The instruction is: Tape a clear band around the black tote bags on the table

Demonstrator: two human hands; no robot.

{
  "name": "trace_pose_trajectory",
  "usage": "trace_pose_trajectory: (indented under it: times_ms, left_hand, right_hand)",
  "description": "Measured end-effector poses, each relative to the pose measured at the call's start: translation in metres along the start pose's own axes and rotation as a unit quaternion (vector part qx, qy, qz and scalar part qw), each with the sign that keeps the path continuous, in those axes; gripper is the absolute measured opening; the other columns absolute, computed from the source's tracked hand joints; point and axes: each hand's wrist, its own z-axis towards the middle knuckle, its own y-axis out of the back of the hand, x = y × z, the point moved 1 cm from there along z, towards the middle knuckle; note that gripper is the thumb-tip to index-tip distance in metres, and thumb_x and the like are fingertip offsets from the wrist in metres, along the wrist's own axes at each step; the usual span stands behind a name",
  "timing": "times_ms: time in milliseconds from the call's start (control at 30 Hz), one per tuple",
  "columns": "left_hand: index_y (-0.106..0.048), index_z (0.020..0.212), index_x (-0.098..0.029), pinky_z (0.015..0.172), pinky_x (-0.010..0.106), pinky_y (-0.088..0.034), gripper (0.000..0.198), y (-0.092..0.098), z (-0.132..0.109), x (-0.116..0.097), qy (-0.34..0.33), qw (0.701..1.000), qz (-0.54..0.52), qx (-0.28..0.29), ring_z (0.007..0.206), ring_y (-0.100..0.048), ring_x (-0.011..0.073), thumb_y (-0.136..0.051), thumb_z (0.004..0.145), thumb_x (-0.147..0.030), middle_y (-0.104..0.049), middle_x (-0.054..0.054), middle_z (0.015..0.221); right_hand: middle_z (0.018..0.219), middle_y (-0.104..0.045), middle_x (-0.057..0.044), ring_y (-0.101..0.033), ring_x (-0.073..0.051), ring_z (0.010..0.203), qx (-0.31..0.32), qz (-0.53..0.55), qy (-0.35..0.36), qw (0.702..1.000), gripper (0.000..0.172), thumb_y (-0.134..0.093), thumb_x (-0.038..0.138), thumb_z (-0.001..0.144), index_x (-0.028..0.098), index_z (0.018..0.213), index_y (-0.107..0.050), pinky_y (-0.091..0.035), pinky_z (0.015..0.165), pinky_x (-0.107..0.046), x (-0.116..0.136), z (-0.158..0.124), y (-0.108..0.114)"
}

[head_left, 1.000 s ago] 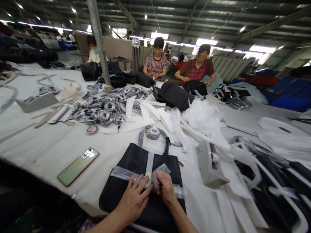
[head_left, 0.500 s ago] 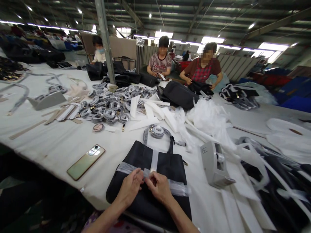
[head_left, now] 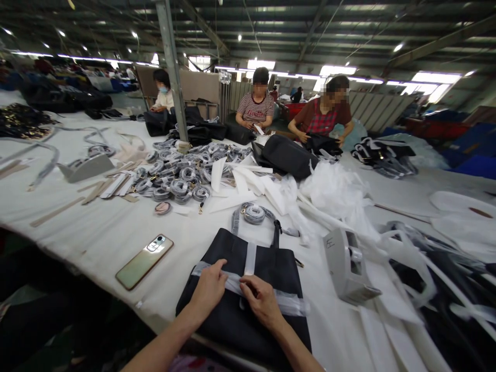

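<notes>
A black bag lies flat on the white table in front of me, its handle pointing away. A translucent white band runs across it and a shorter strip crosses it lengthwise. My left hand rests on the band's left part, fingers curled with the thumb pressing down. My right hand pinches the band near the bag's middle. A coiled grey strap lies just beyond the bag's handle.
A phone lies left of the bag, a grey tape dispenser to its right. Several coiled straps, white paper sheets and plastic wrap lie beyond. Three people sit across the table handling black bags. Black bags with white strips are piled right.
The loose flap of clear wrap my right hand held up has been laid flat on the bag. Both hands now press the band down, and my view has shifted slightly.
</notes>
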Motion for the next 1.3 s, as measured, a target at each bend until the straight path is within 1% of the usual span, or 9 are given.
trace_pose_trajectory:
  times_ms: [100,267,433,567,767,900,1000,1133,1300]
  left_hand:
    - [-0.054,0.123,-0.013,0.080,0.030,-0.047,0.042,0.003,0.006,-0.001,-0.008,0.999,0.028,0.020,0.085,-0.065,0.0194,-0.046,0.081,-0.012,-0.070,0.007,0.087]
    - [-0.055,0.119,-0.017,0.085,0.032,-0.046,0.039,0.019,0.010,0.003,-0.040,0.996,0.077,-0.006,0.097,-0.063,0.0211,-0.042,0.084,-0.008,-0.065,0.010,0.101]
    - [-0.062,0.105,-0.023,0.084,0.030,-0.048,0.029,0.039,-0.006,0.002,-0.228,0.965,0.093,-0.089,0.092,-0.061,0.0169,-0.039,0.091,-0.014,-0.066,0.005,0.097]
    - [-0.045,0.135,-0.021,0.107,0.042,-0.033,0.043,0.028,-0.025,0.000,-0.376,0.902,0.210,0.004,0.123,-0.049,0.0226,-0.044,0.093,-0.029,-0.057,0.009,0.132]
    - [-0.015,0.148,-0.014,0.117,0.044,-0.012,0.076,0.019,-0.028,0.018,-0.330,0.899,0.279,0.077,0.140,-0.028,0.0242,-0.030,0.091,-0.061,-0.031,0.011,0.151]
    - [-0.009,0.149,-0.012,0.117,0.044,-0.010,0.077,0.026,-0.027,0.017,-0.332,0.899,0.278,0.073,0.140,-0.026,0.0240,-0.025,0.092,-0.061,-0.028,0.011,0.152]
    - [-0.007,0.149,-0.012,0.117,0.044,-0.012,0.077,0.026,-0.025,0.016,-0.331,0.898,0.278,0.078,0.140,-0.027,0.0243,-0.026,0.092,-0.061,-0.028,0.012,0.153]
    - [-0.023,0.147,-0.017,0.114,0.047,-0.024,0.076,0.020,-0.030,0.017,-0.310,0.914,0.248,0.086,0.136,-0.036,0.0263,-0.041,0.088,-0.061,-0.036,0.012,0.149]
    - [-0.062,0.112,-0.023,0.097,0.042,-0.046,0.031,0.006,-0.011,-0.012,-0.224,0.971,0.078,0.025,0.109,-0.060,0.0228,-0.042,0.093,-0.038,-0.066,0.008,0.115]
  right_hand:
    - [0.094,-0.067,-0.005,-0.063,-0.018,0.087,-0.002,-0.016,0.038,0.999,0.022,-0.049,0.032,0.091,0.023,0.101,-0.066,-0.046,0.080,-0.028,-0.005,0.000,-0.003]
    - [0.085,-0.060,-0.004,-0.059,-0.016,0.076,0.041,-0.176,0.054,0.982,0.027,-0.046,0.035,0.094,0.026,0.113,-0.063,-0.045,0.068,-0.026,-0.005,-0.001,-0.010]
    - [0.086,-0.057,-0.002,-0.059,-0.015,0.073,0.068,-0.278,0.061,0.956,0.028,-0.048,0.037,0.094,0.029,0.118,-0.060,-0.044,0.063,-0.024,0.000,0.000,-0.016]
    - [0.083,-0.058,-0.004,-0.060,-0.016,0.071,0.043,-0.288,0.092,0.952,0.026,-0.043,0.034,0.095,0.023,0.104,-0.065,-0.048,0.061,-0.025,-0.005,0.000,-0.019]
    - [0.094,-0.066,-0.007,-0.066,-0.017,0.082,-0.041,-0.273,0.215,0.937,0.031,-0.044,0.028,0.094,0.024,0.121,-0.059,-0.054,0.071,-0.027,-0.020,0.003,-0.015]
    - [0.126,-0.062,-0.007,-0.059,-0.022,0.113,-0.037,-0.366,0.372,0.852,0.045,-0.050,0.026,0.089,0.021,0.134,-0.050,-0.050,0.090,-0.033,-0.022,0.005,-0.015]
    - [0.134,-0.055,-0.007,-0.054,-0.021,0.120,-0.030,-0.413,0.405,0.815,0.053,-0.049,0.027,0.088,0.016,0.140,-0.042,-0.046,0.095,-0.033,-0.022,0.005,-0.018]
    - [0.140,-0.049,-0.007,-0.046,-0.021,0.128,0.012,-0.418,0.320,0.850,0.055,-0.046,0.021,0.089,0.015,0.143,-0.036,-0.041,0.103,-0.036,-0.006,-0.013,-0.012]
    - [0.137,-0.053,-0.008,-0.040,-0.022,0.131,0.069,-0.329,0.209,0.918,0.046,-0.044,0.035,0.094,0.019,0.137,-0.043,-0.031,0.112,-0.042,0.014,-0.030,-0.010]
